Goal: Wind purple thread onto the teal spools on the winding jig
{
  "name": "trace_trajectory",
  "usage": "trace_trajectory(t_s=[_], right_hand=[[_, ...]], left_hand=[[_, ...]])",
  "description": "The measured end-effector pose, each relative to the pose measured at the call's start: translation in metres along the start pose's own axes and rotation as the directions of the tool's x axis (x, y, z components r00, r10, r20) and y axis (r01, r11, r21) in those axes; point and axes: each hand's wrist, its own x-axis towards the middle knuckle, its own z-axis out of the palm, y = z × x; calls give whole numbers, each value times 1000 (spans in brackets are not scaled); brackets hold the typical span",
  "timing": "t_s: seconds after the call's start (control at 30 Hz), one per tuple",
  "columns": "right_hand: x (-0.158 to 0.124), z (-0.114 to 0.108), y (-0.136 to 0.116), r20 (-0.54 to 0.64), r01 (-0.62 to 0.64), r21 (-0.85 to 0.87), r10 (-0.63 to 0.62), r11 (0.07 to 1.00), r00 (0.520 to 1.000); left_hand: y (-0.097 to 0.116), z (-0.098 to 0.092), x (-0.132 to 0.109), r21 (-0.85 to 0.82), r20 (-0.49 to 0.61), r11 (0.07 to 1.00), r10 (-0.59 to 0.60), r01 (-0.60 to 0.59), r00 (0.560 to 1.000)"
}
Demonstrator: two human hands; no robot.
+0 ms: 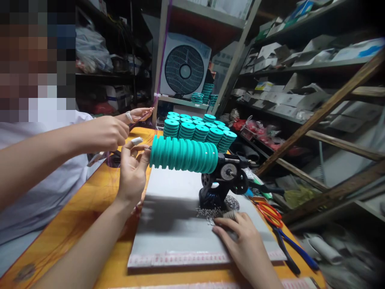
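Observation:
A row of teal grooved spools (pixel 183 154) sits sideways on the shaft of a black hand-cranked winder (pixel 228 172). My left hand (pixel 132 172), with white tape on one finger, pinches the thin metal rod tip (pixel 147 149) at the row's left end. Below the winder, small silvery metal pieces (pixel 209 213) lie scattered on a white board (pixel 174 237). My right hand (pixel 243 237) rests over their near edge, thumb and forefinger almost together. Whether a piece is between those fingertips is too small to make out.
At left, a co-worker's hand (pixel 111 132) and other hand (pixel 144 114) handle thin purple thread. Stacked teal spools (pixel 200 130) stand behind the winder. Blue-handled pliers (pixel 296 249) and orange-handled scissors (pixel 269 212) lie right. A box fan (pixel 185 66) and loaded shelves (pixel 300 64) stand beyond.

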Motion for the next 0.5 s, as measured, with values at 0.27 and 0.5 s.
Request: trace_trajectory(t_s=[0.27,0.5], right_hand=[[3,7,-9,-127,128,9,-126,992,984],[39,-51,-44,-383,325,-21,-308,945,871]], left_hand=[[1,1,0,-8,1,1000,-7,7,1000],[4,4,-2,8,-5,1000,-14,14,1000]])
